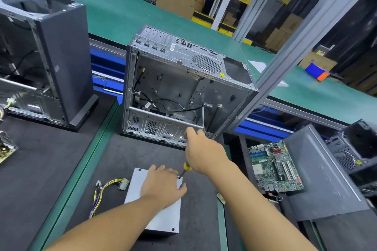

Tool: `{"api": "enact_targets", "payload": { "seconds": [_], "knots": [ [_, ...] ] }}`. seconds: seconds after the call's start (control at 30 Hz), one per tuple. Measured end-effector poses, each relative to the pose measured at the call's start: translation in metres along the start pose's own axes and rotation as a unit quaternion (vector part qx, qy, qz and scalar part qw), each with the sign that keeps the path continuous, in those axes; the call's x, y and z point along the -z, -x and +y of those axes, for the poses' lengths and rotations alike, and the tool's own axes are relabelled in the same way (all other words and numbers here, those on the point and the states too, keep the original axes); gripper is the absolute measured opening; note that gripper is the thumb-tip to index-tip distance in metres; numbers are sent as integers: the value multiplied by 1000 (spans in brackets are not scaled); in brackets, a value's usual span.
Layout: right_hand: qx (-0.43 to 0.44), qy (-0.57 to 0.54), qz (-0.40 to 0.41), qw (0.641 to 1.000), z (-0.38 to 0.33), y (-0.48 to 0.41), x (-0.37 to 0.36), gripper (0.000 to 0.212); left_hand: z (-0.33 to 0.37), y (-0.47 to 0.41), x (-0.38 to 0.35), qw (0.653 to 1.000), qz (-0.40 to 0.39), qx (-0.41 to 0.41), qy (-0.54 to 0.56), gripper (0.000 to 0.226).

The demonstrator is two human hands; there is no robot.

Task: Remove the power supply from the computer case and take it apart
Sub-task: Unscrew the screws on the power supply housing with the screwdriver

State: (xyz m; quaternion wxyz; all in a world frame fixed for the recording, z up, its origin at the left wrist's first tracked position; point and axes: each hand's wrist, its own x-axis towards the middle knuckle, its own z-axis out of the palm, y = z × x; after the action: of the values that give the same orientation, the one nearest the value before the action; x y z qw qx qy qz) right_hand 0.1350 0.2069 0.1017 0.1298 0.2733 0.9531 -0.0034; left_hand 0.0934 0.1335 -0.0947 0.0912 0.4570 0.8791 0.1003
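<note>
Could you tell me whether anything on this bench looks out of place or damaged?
Nothing stands out for a teardown: the power supply lies flat under the left hand, the right hand holds the screwdriver at its corner, and the gutted case stands upright.

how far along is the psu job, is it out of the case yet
Done: the power supply lies on the mat in front of the open computer case, its cable bundle loose beside it. In hand: the left hand presses on its cover while the right hand holds a screwdriver at a far corner screw. Left: the cover is not yet off, and a near corner screw is in place.
</note>
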Motion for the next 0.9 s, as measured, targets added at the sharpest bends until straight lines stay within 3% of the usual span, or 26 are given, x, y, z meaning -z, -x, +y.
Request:
{"api": "enact_targets", "payload": {
  "seconds": [0.13, 0.3, 0.4, 0.6, 0.7, 0.83, 0.9],
  "knots": [
    [-10, -36, -46, 998, 3, 2, 4, 39, 1, 1, 1, 1000, 5, -3, 0, 71],
    [-41, -4, -23, 999, 5, -2, -2, 34, 0, 1, 0, 1000, 9, 1, 4, 70],
    [-8, 7, 32, 999, 4, -1, -6, 11, 0, 0, -1, 1000, 10, 2, 2, 71],
    [-12, -21, -17, 1000, 6, 1, -4, 37, 1, 1, 0, 1000, 3, 2, -6, 70],
    [-28, -15, -9, 999, 6, 0, -6, 34, 1, 1, 1, 1000, 2, 0, -10, 71],
    [7, 13, 69, 997, 2, 3, -11, 16, 1, 1, 1, 1000, 7, -1, -6, 74],
    [41, -1, 45, 998, 1, 4, -9, 24, 0, 1, 1, 1000, 11, -3, -4, 73]
  ]
}}
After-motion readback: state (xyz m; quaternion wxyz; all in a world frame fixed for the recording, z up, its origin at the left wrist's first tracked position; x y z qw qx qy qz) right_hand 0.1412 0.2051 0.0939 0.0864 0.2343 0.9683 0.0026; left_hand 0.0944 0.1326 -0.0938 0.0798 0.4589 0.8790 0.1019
